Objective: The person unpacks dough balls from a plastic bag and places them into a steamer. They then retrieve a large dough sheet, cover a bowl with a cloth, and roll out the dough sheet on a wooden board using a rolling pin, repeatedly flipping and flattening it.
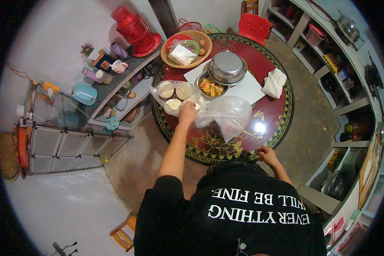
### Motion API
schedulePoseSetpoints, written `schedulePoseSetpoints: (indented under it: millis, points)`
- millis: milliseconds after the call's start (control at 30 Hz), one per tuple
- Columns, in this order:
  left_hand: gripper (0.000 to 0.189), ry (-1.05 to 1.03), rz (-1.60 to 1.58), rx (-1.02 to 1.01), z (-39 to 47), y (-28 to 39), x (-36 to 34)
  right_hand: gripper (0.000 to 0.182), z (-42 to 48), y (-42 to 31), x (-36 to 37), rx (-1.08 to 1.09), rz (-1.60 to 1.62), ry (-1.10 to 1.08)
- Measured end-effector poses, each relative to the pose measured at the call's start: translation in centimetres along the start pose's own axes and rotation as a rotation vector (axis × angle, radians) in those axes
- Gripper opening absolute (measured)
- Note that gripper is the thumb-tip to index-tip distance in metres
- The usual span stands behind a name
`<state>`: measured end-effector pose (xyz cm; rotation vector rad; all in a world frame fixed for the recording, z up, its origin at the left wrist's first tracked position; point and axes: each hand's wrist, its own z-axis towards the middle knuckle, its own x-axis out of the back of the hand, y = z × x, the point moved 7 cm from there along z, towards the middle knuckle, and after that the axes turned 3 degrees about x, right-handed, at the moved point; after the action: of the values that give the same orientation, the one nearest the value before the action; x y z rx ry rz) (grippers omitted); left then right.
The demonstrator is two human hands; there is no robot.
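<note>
My left hand (pixel 187 112) reaches to a clear plastic bag (pixel 168 85) of several round, pale buns (pixel 173 104), its fingers at a bun on the near right side; whether they grip it or the bag is hidden. Beside it lies a crumpled translucent plastic bag (pixel 233 112). At the near rim of the round red table (pixel 201 137), my right hand (pixel 266 156) is loosely curled with nothing seen in it. Behind the bags, a metal bowl of yellow food (pixel 212 88) is partly under an upturned metal basin (pixel 227 65), over a white sheet (pixel 254 88).
A tan basket (pixel 166 59) holds green vegetables, round brown items and a white packet. A folded pale cloth (pixel 275 84) lies at the table's right. Beyond stand a red chair (pixel 252 27) and open shelves (pixel 332 51). A counter (pixel 131 65) with cups and a red flask (pixel 134 33) is at left.
</note>
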<state>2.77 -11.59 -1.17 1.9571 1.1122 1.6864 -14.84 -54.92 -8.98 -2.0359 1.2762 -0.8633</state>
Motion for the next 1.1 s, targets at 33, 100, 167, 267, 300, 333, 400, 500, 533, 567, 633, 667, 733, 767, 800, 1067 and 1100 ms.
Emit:
schedulePoseSetpoints:
  millis: [33,100,167,267,300,333,400,500,533,567,633,667,733,767,800,1067,1100]
  points:
    - [0.015,0.154,-0.001,-0.086,0.0,1.5,1.4,0.025,-0.6,-0.6,0.0,-0.016,-0.043,0.012]
    - [0.012,0.462,-0.013,-0.262,-0.2,4.2,4.6,0.025,-0.8,-0.2,0.1,0.002,-0.059,0.008]
    - [0.010,0.603,-0.064,-0.311,1.2,3.7,6.4,0.025,-0.7,0.4,0.4,0.027,-0.097,0.003]
    - [0.013,0.340,0.139,-0.065,5.4,-0.9,4.9,0.026,-0.6,1.6,0.6,0.066,-0.199,0.010]
    - [0.015,0.203,0.240,0.023,6.6,-2.3,3.8,0.026,-0.5,2.2,0.8,0.080,-0.247,0.027]
    - [0.016,0.103,0.237,0.102,7.1,-2.5,3.1,0.026,-0.7,2.5,1.0,0.090,-0.291,0.050]
    - [0.020,-0.096,0.239,0.265,7.2,-3.2,1.4,0.028,-1.4,3.2,1.6,0.073,-0.247,0.081]
    - [0.024,0.100,0.330,0.124,6.9,-3.0,1.0,0.030,-2.4,4.4,2.0,0.019,-0.264,0.110]
    - [0.033,0.092,0.332,0.135,8.5,-6.1,1.0,0.030,-2.4,4.4,2.0,0.010,-0.294,0.095]
    - [0.038,0.007,0.317,0.121,9.3,-6.5,0.5,0.031,-3.0,4.6,2.1,-0.038,-0.239,0.103]
    - [0.048,-0.135,0.286,0.121,10.0,-7.1,0.2,0.031,-4.1,2.4,1.7,-0.114,-0.141,0.092]
    - [0.049,-0.223,0.130,0.164,9.7,-7.7,-0.5,0.031,-4.5,1.5,1.6,-0.159,-0.154,0.080]
    - [0.056,-0.382,-0.191,0.245,8.9,-8.4,-2.0,0.031,-3.9,2.7,1.3,-0.100,-0.137,0.077]
    - [0.061,-0.452,-0.355,0.284,8.4,-8.5,-2.7,0.031,-3.4,3.4,1.3,-0.069,-0.130,0.071]
    - [0.058,-0.382,-0.297,0.335,8.1,-8.1,-2.7,0.031,-2.7,4.0,1.3,-0.068,-0.152,0.056]
    - [0.058,-0.281,0.059,0.158,4.6,-3.0,0.0,0.028,-1.5,0.7,0.9,-0.052,-0.253,0.058]
    - [0.061,-0.338,0.202,0.111,4.6,-2.6,-0.1,0.027,-1.3,0.8,0.9,-0.030,-0.261,0.065]
